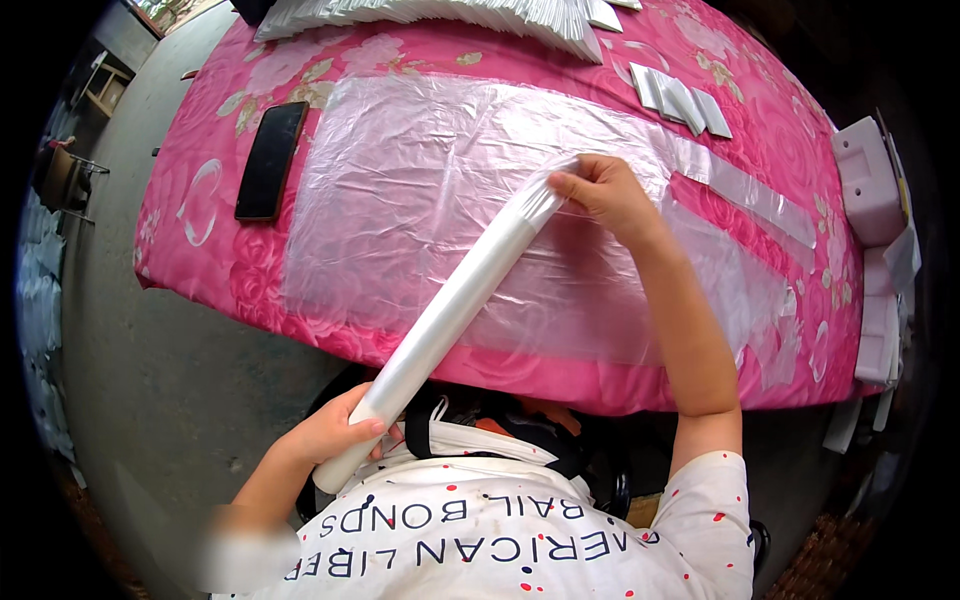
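A long, flat strip of whitish plastic film (455,295), folded into several layers, slants between my hands from my lap up over the table. Its lower end is gripped by my left hand (335,432), thumb on top, close to my body. At the upper end, my right hand (603,195) pinches the gathered, more see-through edge between thumb and fingers. Beneath the strip, a wide crinkled sheet of clear plastic (385,190) lies spread on the table, with the cloth's pattern showing through. Its right part splits into narrower pieces (765,205).
A pink flowered cloth (165,235) covers the table. A black phone (272,160) lies at the left. Many folded white packets (440,18) line the far edge, with several smaller ones (683,98) nearer. White foam boxes (868,180) stand beyond the right edge.
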Motion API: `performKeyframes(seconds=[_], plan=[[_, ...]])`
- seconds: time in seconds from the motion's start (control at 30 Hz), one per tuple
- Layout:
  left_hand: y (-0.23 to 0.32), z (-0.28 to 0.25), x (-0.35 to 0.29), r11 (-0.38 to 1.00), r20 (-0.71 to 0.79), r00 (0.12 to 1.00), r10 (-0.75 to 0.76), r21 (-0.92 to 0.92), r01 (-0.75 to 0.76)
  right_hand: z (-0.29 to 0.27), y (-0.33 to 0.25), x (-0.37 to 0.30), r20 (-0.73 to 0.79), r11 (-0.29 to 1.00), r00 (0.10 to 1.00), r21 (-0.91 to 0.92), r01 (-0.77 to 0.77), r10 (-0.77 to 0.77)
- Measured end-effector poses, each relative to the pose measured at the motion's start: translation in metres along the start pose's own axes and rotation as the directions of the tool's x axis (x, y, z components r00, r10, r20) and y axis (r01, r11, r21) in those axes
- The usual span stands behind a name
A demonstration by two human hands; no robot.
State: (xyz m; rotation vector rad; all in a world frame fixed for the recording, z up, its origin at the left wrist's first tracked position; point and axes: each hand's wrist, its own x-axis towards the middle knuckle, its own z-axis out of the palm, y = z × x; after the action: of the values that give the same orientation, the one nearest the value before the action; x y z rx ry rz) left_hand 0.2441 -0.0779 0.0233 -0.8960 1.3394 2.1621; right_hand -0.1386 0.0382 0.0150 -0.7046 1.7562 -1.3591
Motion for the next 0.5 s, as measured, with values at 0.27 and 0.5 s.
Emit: performKeyframes(seconds=[0.27,0.5], plan=[[-0.028,-0.051,-0.025,0.975,0.308,0.927,-0.215,0.008,0.223,-0.161,0.033,-0.013,-0.461,0.937,0.848,-0.332,0.109,-0.261],[0.055,-0.036,-0.004,0.749,0.335,0.917,-0.214,0.659,-0.066,-0.154,0.029,-0.018,-0.387,0.871,0.863,-0.478,0.113,-0.324]])
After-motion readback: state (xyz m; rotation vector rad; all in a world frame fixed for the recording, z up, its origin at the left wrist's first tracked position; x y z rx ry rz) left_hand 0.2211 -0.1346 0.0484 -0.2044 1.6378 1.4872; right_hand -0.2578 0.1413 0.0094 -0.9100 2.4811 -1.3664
